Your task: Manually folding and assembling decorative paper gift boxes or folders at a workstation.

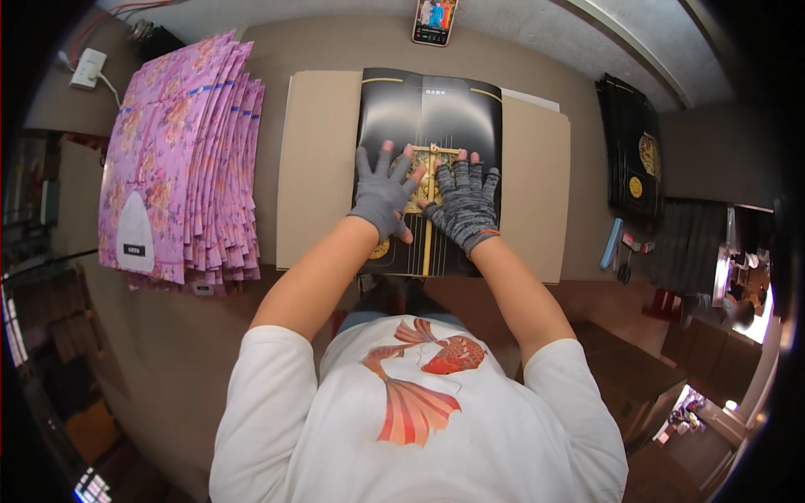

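A glossy black printed sheet (392,113) with gold ornament and thin gold lines lies flat in front of me. It rests on a larger tan cardboard sheet (537,193). My left hand (384,193), in a plain grey fingerless glove, lies spread on the sheet's left half beside the gold central band. On the other side of the band my right hand (464,201), in a mottled dark-grey glove, presses flat with fingers apart. Both palms touch the sheet and neither hand grips anything. Part of the gold pattern is hidden beneath them.
At left stands a pile of pink floral folded bags (172,159). Several black folded pieces (631,151) with gold print lie at right. Near them are a blue-handled tool (611,243) and scissors (625,267). A phone (435,21) sits at the far edge, and a white power socket (88,69) at far left.
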Demonstrator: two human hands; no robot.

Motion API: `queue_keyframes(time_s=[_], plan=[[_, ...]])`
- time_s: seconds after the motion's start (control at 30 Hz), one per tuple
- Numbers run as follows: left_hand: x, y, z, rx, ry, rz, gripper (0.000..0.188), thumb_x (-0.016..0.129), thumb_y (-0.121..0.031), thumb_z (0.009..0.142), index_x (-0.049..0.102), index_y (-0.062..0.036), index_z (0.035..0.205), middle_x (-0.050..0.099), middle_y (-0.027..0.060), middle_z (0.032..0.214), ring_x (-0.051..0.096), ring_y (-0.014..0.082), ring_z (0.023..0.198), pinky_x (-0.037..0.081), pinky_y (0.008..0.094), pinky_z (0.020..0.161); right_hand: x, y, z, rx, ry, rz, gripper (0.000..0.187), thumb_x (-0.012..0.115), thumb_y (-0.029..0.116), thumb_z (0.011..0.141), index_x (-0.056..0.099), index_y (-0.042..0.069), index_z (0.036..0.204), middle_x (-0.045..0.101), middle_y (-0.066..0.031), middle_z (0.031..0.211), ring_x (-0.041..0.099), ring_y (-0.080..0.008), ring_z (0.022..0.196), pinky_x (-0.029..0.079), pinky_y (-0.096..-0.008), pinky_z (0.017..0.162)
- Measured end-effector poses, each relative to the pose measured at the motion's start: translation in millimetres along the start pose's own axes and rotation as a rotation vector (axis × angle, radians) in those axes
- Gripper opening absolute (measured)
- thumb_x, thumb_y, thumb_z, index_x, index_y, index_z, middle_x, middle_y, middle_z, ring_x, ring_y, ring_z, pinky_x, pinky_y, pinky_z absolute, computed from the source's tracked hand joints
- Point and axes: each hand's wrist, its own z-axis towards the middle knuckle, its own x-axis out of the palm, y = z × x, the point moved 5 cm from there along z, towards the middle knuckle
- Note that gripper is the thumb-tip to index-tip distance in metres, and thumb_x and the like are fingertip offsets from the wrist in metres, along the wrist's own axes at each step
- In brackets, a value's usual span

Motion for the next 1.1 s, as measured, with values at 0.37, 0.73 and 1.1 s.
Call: queue_keyframes(time_s=[0.37,0.73,1.1], plan=[[8,11,7,0.11,-0.18,-0.123,0.142,0.078,-0.071,0.044,0.019,-0.0047,0.155,0.02,0.0085,0.162,0.012,0.0331,0.15,0.007,0.0712,0.111,14,-5,13,-0.13,-0.088,0.071,0.093,0.061,0.061,0.082,0.033,0.004,0.15,0.017,-0.0228,0.16,0.011,-0.0397,0.149,0.004,-0.0609,0.117],[18,23,11,0.094,-0.274,-0.146,0.145,0.072,-0.084,0.034,0.028,-0.0176,0.155,0.009,0.0335,0.158,0.0,0.053,0.146,0.001,0.0705,0.11,11,-3,9,-0.126,-0.103,0.02,0.095,0.061,0.065,0.08,0.034,0.007,0.151,0.021,-0.0198,0.16,0.013,-0.0359,0.15,0.006,-0.0642,0.115],[-1,14,9,0.069,-0.116,-0.028,0.141,0.071,-0.084,0.04,0.024,-0.0184,0.156,0.011,0.0243,0.161,0.003,0.0486,0.148,0.005,0.0715,0.11,12,-8,14,-0.122,-0.081,0.078,0.095,0.058,0.068,0.081,0.032,0.009,0.152,0.022,-0.0189,0.16,0.013,-0.0353,0.15,0.004,-0.0623,0.117]])
